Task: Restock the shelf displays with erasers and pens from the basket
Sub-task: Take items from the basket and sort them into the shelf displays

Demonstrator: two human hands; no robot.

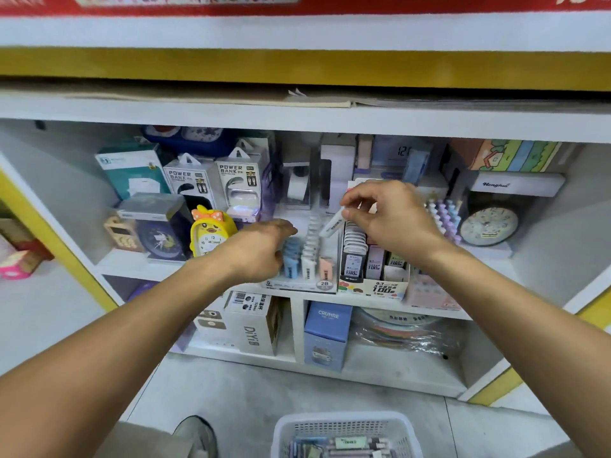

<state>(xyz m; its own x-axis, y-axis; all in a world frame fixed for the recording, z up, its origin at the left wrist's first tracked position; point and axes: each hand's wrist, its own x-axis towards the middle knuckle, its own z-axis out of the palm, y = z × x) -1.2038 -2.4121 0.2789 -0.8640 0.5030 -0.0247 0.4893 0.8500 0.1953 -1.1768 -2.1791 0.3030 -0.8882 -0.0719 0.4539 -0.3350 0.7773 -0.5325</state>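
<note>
Basket perforated white plastic; display box glossy card.

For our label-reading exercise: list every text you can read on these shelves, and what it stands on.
"POWER BANK": two white boxes
"2B": clear display tray
"100": lead-refill box
"DIYI": white carton
"CRUHRE": blue box
"Henghui": white clock box
Red banner, held tube's print: unreadable.

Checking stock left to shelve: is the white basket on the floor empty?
No, the white basket on the floor holds several packaged items, visible through its open top.
</note>
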